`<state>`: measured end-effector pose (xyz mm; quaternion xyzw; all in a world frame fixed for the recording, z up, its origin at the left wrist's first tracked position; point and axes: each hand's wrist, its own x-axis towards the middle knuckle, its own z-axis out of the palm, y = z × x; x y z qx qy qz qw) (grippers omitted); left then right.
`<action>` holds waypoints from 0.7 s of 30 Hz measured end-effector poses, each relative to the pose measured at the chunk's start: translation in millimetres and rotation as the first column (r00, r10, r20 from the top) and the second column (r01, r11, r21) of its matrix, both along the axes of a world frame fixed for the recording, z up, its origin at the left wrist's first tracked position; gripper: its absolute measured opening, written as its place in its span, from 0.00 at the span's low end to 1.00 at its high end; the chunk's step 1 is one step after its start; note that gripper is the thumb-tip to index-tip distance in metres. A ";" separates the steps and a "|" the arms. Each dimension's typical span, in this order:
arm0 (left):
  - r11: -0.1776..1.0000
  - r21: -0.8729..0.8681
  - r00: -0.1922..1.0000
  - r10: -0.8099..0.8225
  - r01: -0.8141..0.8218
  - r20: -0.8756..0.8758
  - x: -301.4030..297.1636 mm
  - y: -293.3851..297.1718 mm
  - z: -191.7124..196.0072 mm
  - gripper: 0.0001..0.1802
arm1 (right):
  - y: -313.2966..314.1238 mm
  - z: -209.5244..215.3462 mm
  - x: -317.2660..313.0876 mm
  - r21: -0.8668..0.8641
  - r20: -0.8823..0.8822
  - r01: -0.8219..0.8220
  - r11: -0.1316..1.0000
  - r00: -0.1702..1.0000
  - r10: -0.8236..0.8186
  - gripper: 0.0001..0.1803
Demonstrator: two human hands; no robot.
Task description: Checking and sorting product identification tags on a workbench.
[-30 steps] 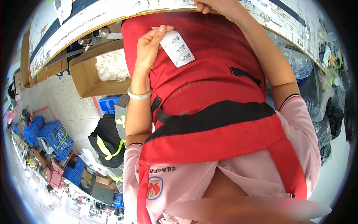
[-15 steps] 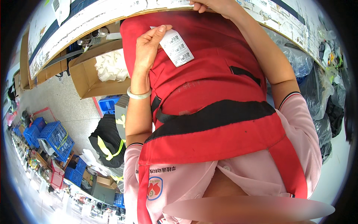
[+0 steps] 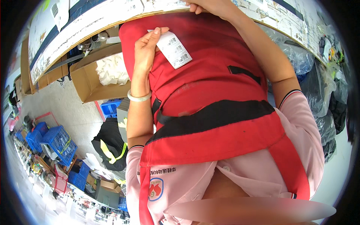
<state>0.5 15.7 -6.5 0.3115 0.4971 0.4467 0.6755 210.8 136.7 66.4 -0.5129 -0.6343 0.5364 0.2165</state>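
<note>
My left hand [image 3: 147, 47] is closed on a white strip of barcode labels [image 3: 174, 50], pinched at its upper corner between thumb and fingers. The strip hangs in front of the red apron [image 3: 210, 45] over my lap. At the top edge of the picture, my right hand [image 3: 213, 6] is above the near edge of the worktable [image 3: 123, 10]. Its lower fingers are curled; the rest of that hand is cut off by the frame, so what it grips is hidden. A pale bangle [image 3: 139, 96] circles my left wrist.
A cardboard box [image 3: 88, 84] holding crumpled white material [image 3: 112, 70] stands below the table at left. Blue crates [image 3: 62, 142] and a black bundle with a yellow-green strip [image 3: 109, 140] are farther down the floor. Clear plastic bags [image 3: 317, 90] pile up at right.
My left hand and the label strip have shifted slightly left and down in the picture. My right hand has moved a little left along the table edge, still partly out of frame.
</note>
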 end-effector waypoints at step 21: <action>1.000 0.000 0.997 0.005 -0.005 0.079 2.7 -1.9 11.1 0.15 | -19.4 26.0 112.7 0.522 0.417 0.256 0.814 0.755 -0.505 0.18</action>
